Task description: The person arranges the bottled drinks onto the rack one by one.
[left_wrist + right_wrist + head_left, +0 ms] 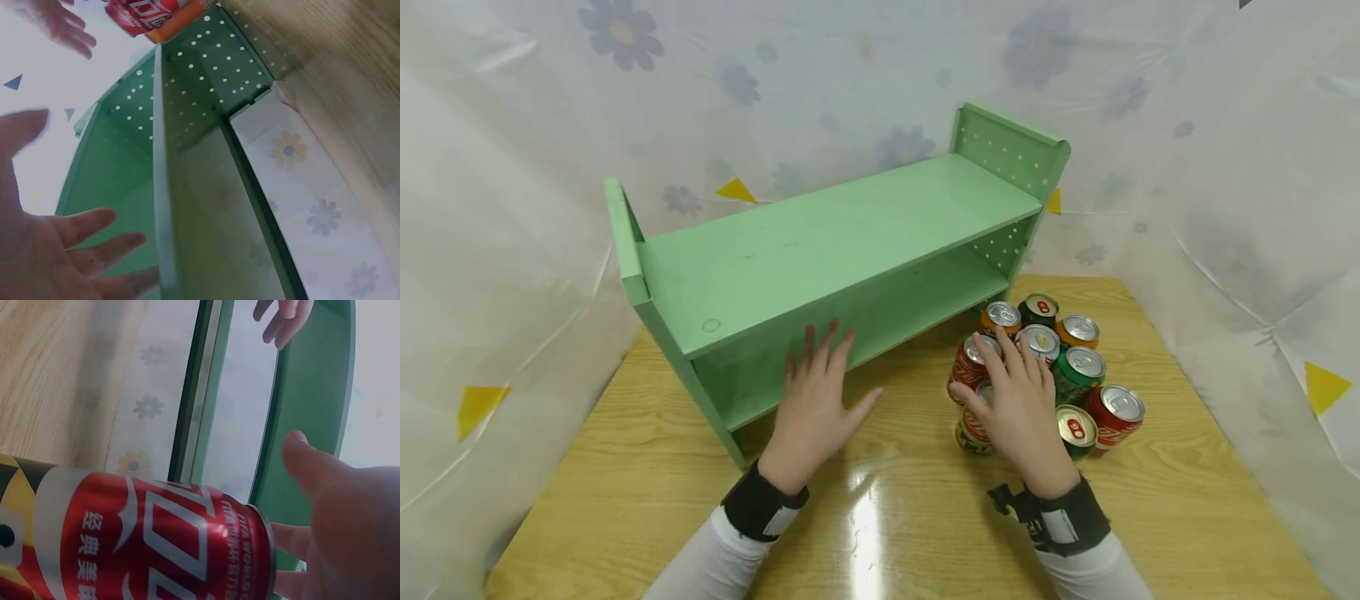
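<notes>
A green two-tier shelf (850, 237) with dotted end panels stands slanted across the table. My left hand (812, 408) is in front of its lower opening, fingers spread and holding nothing. Over the left side of a cluster of drink cans hovers my right hand (1021, 408), its fingers extended and slightly apart. In the right wrist view, a red can (169, 540) with white lettering and a yellow-and-black base is close by the right fingers, which are partly hidden behind its rim. Whether they touch it, I cannot tell.
Around the right hand stand a green can (1078, 375), a red can (1117, 412), an orange can (1078, 332) and several others, all upright. The wooden table (700, 454) extends below the shelf. A pale flowered sheet (850, 83) hangs behind and at both sides.
</notes>
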Tool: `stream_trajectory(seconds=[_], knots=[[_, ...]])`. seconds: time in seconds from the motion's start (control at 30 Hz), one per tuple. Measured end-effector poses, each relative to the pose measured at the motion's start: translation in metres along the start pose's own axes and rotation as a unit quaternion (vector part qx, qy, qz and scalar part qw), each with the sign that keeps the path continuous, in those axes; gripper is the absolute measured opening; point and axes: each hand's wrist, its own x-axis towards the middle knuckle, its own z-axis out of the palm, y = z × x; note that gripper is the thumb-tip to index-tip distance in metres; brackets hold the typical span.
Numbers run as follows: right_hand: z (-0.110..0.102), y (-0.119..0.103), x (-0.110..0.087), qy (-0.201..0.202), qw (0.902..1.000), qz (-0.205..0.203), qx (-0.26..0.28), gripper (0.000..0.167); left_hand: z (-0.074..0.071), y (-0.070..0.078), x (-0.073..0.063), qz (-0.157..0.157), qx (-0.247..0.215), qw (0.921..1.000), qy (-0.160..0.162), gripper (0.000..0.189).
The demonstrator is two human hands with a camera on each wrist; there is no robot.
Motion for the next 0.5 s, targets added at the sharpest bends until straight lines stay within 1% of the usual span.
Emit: stream_trajectory(seconds=[0.07, 0.13, 0.23, 0.3, 0.4, 0.47, 0.5], knots=[[-0.003, 0.0, -0.002, 0.008, 1.0, 0.0, 0.001, 0.076, -0.002, -0.002, -0.001, 0.011, -0.01, 0.9996, 0.026, 0.074], [-0.007, 0.001, -0.004, 0.024, 0.9997, -0.003, 0.005, 0.073, -0.005, -0.003, -0.003, 0.026, -0.017, 0.9979, 0.056, 0.063], [-0.013, 0.003, -0.009, 0.056, 0.9982, -0.01, 0.019, 0.068, -0.012, -0.004, -0.007, 0.045, -0.032, 0.9934, 0.1, 0.05], [-0.016, 0.006, -0.012, 0.078, 0.9965, -0.014, 0.026, 0.065, -0.018, -0.005, -0.01, 0.057, -0.043, 0.9889, 0.13, 0.041], [-0.021, 0.012, -0.017, 0.107, 0.9938, -0.018, 0.024, 0.061, -0.031, -0.005, -0.016, 0.074, -0.064, 0.979, 0.179, 0.03], [-0.023, 0.017, -0.02, 0.123, 0.992, -0.018, 0.018, 0.06, -0.041, -0.005, -0.019, 0.086, -0.075, 0.9694, 0.218, 0.025], [-0.025, 0.02, -0.022, 0.131, 0.9911, -0.018, 0.017, 0.059, -0.046, -0.005, -0.021, 0.093, -0.079, 0.963, 0.241, 0.023]])
